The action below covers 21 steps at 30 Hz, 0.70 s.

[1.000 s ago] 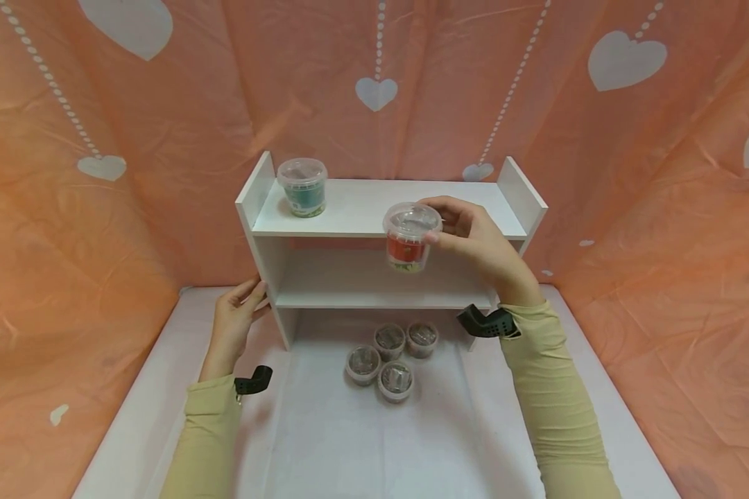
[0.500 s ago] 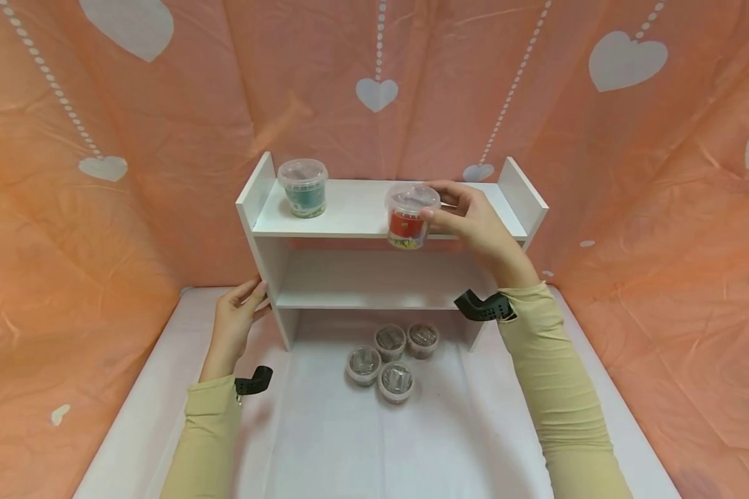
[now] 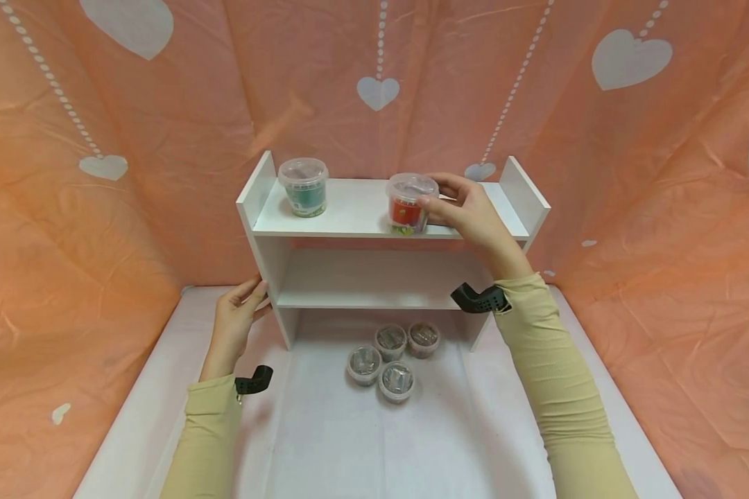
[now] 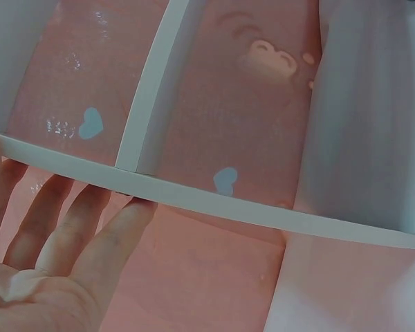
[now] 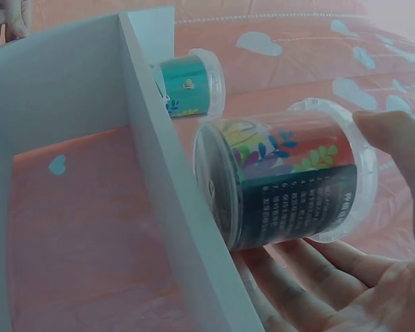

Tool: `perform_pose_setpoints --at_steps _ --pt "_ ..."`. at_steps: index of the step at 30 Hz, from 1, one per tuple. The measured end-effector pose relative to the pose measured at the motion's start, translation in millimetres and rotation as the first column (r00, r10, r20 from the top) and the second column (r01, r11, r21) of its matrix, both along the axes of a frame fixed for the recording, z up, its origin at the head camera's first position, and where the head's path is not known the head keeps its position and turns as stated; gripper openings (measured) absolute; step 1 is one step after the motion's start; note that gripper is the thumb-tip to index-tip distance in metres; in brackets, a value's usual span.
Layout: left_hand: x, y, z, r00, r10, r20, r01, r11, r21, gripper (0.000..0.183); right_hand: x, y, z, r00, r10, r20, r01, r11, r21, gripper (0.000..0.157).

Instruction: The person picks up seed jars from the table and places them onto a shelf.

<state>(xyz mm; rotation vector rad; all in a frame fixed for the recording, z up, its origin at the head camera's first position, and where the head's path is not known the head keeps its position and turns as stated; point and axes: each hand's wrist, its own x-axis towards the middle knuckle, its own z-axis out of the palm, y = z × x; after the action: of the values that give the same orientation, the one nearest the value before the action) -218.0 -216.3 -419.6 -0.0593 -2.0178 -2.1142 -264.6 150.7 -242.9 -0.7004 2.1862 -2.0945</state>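
Observation:
In the head view, my right hand grips a clear-lidded plastic tub with a red label, thumb on the near side and fingers behind. The tub is at the front edge of the white shelf unit's top board. Seen from the right wrist, its base overlaps the board's edge and dark printed text shows on its side. A similar tub with a teal label stands at the left end of the same board. My left hand touches the unit's left side panel from outside, fingers extended.
Several small lidded tubs stand grouped on the white cloth in front of the shelf's foot. Upright end panels rise at both ends of the top board. An orange curtain with white hearts hangs behind and along both sides.
My right hand has lifted the red-labelled tub and moved it back, from in front of the middle level to the top board's edge. My left hand stays in place.

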Motion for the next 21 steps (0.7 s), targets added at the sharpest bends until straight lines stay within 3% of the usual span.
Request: perform_pose_setpoints --at_steps 21 --pt "0.4 -0.4 1.8 1.000 -0.002 0.027 0.002 1.000 -0.016 0.050 -14.4 -14.4 1.2 0.999 -0.028 -0.030 0.030 0.998 0.059 0.047"
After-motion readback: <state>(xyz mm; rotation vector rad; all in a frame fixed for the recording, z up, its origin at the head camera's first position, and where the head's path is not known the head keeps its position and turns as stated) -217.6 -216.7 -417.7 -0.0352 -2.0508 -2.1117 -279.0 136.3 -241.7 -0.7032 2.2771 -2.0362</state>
